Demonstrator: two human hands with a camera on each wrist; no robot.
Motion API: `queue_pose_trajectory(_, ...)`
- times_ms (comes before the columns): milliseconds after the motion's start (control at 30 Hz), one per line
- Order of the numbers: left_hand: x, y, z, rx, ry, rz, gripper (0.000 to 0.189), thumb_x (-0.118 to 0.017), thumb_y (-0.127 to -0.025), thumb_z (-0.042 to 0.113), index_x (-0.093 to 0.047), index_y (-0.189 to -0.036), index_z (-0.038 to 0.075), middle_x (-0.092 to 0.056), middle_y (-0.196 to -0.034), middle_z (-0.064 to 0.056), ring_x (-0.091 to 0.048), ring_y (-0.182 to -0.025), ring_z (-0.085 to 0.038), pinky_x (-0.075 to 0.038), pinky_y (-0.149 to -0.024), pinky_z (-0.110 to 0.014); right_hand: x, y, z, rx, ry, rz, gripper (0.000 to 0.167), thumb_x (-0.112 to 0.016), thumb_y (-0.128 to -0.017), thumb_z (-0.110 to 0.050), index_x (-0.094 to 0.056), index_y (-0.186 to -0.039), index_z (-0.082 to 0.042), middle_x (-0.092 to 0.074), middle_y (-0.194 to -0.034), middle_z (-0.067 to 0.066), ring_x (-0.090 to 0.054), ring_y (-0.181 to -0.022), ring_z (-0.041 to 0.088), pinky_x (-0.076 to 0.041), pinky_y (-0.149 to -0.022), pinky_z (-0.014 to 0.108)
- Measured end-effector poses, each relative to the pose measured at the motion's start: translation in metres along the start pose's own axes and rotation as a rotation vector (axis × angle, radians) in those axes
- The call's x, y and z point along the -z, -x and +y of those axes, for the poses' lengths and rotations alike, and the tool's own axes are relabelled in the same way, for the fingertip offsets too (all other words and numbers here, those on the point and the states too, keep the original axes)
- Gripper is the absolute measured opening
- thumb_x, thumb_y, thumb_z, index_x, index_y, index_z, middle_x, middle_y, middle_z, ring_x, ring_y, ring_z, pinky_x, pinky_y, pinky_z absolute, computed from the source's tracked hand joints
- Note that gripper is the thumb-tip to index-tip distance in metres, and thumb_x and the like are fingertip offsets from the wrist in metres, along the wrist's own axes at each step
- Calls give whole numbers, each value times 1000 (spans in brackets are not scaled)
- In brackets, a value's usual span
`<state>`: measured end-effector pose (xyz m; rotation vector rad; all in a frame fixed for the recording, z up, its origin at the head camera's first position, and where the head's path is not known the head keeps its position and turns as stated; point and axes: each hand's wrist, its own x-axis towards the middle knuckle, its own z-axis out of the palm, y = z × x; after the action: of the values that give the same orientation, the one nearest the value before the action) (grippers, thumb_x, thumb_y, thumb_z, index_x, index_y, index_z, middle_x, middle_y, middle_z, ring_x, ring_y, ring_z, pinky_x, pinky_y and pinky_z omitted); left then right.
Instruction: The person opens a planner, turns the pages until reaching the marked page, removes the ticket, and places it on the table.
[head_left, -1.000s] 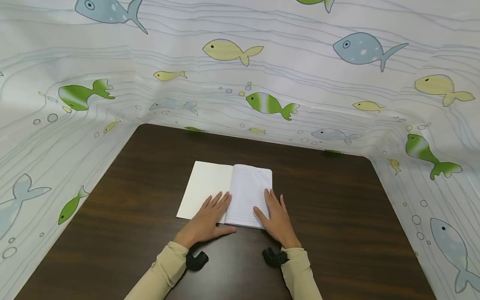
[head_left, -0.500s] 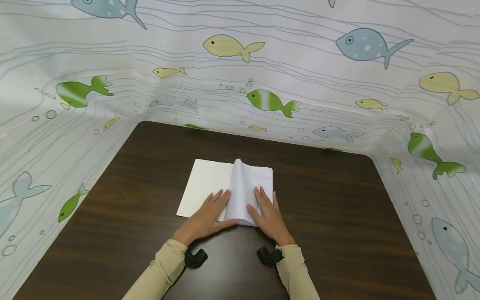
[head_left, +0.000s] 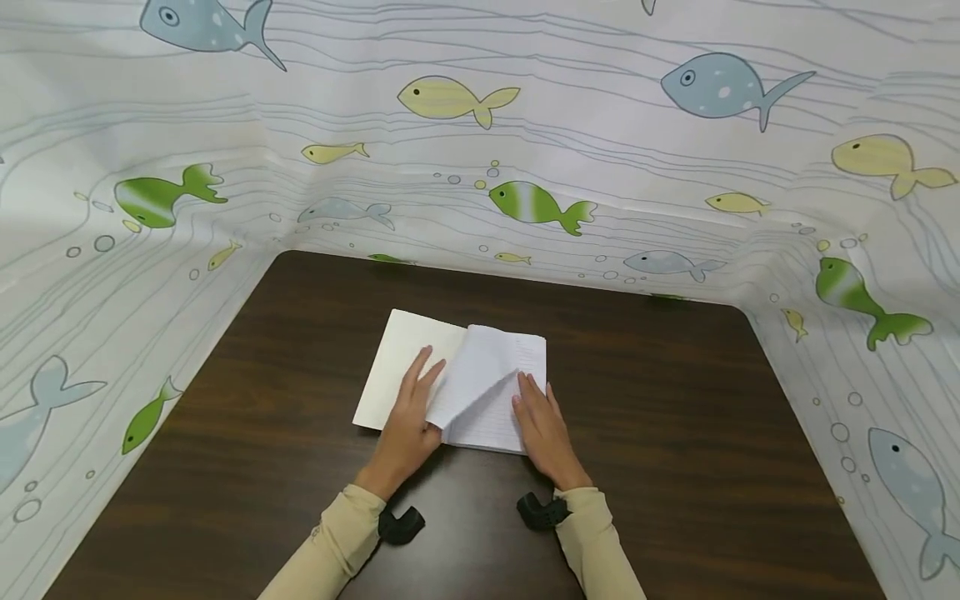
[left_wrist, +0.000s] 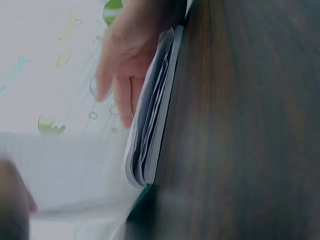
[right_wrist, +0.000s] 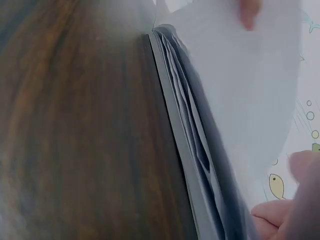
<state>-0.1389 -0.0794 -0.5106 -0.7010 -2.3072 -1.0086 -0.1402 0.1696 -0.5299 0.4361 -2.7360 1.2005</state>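
An open notebook (head_left: 487, 433) lies on the dark wooden table, its blank inner cover (head_left: 397, 342) on the left and lined pages on the right. One notebook page (head_left: 476, 358) is lifted and bends across the spine. Its lower corner sits between the thumb and fingers of my left hand (head_left: 405, 433), whose index and middle fingers reach over the cover. My right hand (head_left: 547, 433) rests along the right edge of the notebook with its fingers extended. In the left wrist view, the stacked page edges (left_wrist: 150, 120) show below the right hand (left_wrist: 132, 60).
The wooden table (head_left: 675, 433) surrounds the notebook. White curtain walls (head_left: 600, 150) printed with fish stand along its back and both sides. A black curved wrist mount (head_left: 401, 525) sits by the left wrist and another black mount (head_left: 542, 510) by the right.
The page first bulged up beside the right fingers, then swung left over the spine. My left hand has risen off the cover and taken the page's corner. The right hand shifted slightly left.
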Motion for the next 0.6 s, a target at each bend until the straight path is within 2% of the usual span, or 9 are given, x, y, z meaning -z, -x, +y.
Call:
queue_pose_trajectory(33, -1, -1, -1, 10, -47, 70, 91, -49, -64, -25, -45, -152, -1, -30, -163, -26, -32, -151, -41, -41, -111, -43, 0, 0, 0, -7, 4, -1, 58, -46, -111, -28, -37, -157, 5, -38, -162, 19, -31, -153, 31, -10, -128, 50)
queue_pose_trajectory(100, -2, -2, -4, 43, -146, 164, 87, -47, -66, -31, -50, -148, -1, -30, -161, -30, -27, -151, -47, -32, -117, -59, 0, 0, 0, -17, 10, -5, 62, -50, -110, -31, -35, -158, 5, -36, -163, 19, -29, -154, 31, -10, -128, 50)
queue_pose_trajectory(167, -2, -2, -6, 78, -241, 190, 81, -48, -71, -33, -54, -145, 0, -29, -161, -33, -23, -152, -50, -18, -118, -72, 1, 0, 0, -22, 23, -10, 67, -54, -107, -33, -33, -159, 4, -34, -164, 20, -28, -155, 32, -10, -127, 50)
queue_pose_trajectory(233, -3, -1, -8, 82, -308, 168, 75, -48, -75, -31, -58, -142, 1, -30, -162, -31, -24, -152, -49, -17, -119, -72, 0, 0, 1, -18, 36, -12, 70, -57, -106, -34, -32, -159, 5, -34, -164, 21, -28, -154, 33, -11, -127, 51)
queue_pose_trajectory(300, -3, 0, -10, 49, -265, 88, 67, -52, -80, -27, -60, -141, 1, -37, -161, -27, -31, -151, -45, -21, -121, -67, 0, 1, 2, -11, 41, -11, 72, -60, -104, -33, -32, -159, 6, -34, -163, 22, -28, -154, 33, -11, -127, 51)
queue_pose_trajectory(367, -5, 2, -10, 14, -192, -40, 56, -57, -89, -18, -59, -143, -1, -42, -159, -23, -38, -149, -40, -28, -120, -61, -1, 1, 2, -9, 46, -6, 72, -60, -104, -32, -32, -159, 6, -34, -164, 22, -29, -154, 33, -12, -127, 52)
queue_pose_trajectory(467, -8, 6, -8, -14, -91, -312, 46, -58, -103, 5, -53, -148, -5, -47, -156, -20, -43, -146, -35, -34, -119, -54, -1, 2, 3, -22, 24, 13, 72, -60, -105, -30, -31, -159, 5, -32, -164, 23, -27, -155, 36, -14, -126, 55)
queue_pose_trajectory(533, -9, 9, -6, -4, -89, -458, 48, -54, -108, 15, -49, -151, -4, -45, -158, -19, -41, -148, -34, -32, -121, -52, 0, 2, 2, -42, 6, 33, 71, -59, -105, -30, -30, -160, 5, -30, -165, 24, -25, -155, 38, -16, -125, 57)
queue_pose_trajectory(600, -10, 10, -4, -4, -110, -539, 50, -51, -109, 20, -46, -153, -3, -43, -160, -18, -39, -149, -33, -29, -122, -52, 1, 3, 2, -59, -15, 53, 71, -59, -105, -30, -29, -160, 5, -29, -165, 25, -23, -155, 41, -17, -124, 60)
